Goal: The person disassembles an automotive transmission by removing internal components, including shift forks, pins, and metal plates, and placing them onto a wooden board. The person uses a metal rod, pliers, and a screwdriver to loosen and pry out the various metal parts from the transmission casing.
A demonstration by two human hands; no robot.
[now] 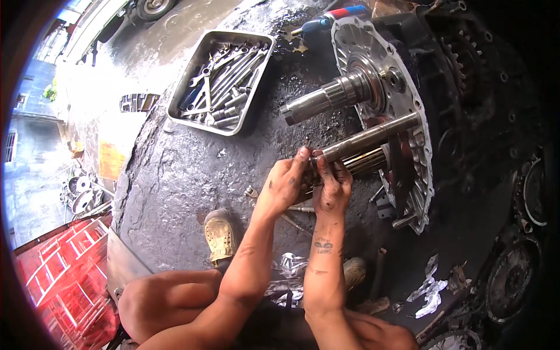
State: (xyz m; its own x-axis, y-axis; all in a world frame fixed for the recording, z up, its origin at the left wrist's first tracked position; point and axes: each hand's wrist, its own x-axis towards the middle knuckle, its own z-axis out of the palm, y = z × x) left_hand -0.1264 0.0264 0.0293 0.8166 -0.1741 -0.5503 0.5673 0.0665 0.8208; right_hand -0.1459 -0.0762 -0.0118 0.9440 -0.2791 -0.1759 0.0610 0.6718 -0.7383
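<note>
Splined shaft (368, 163) lying right of centre, its near end hiding behind left hand (284, 184) and right hand (331, 185); cannot tell what either is gripping. Black casing (430, 76) fading into shadow, upper right.

Tool tray (256, 88) on dark floor (175, 175)

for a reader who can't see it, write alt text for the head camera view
A person's grease-smudged bare left hand and right hand meet at the free end of a smooth cylindrical steel shaft jutting from a large silver metal housing. Beyond, a rectangular metal tray of silver wrenches and sockets sits on dark, grimy ground.
</note>
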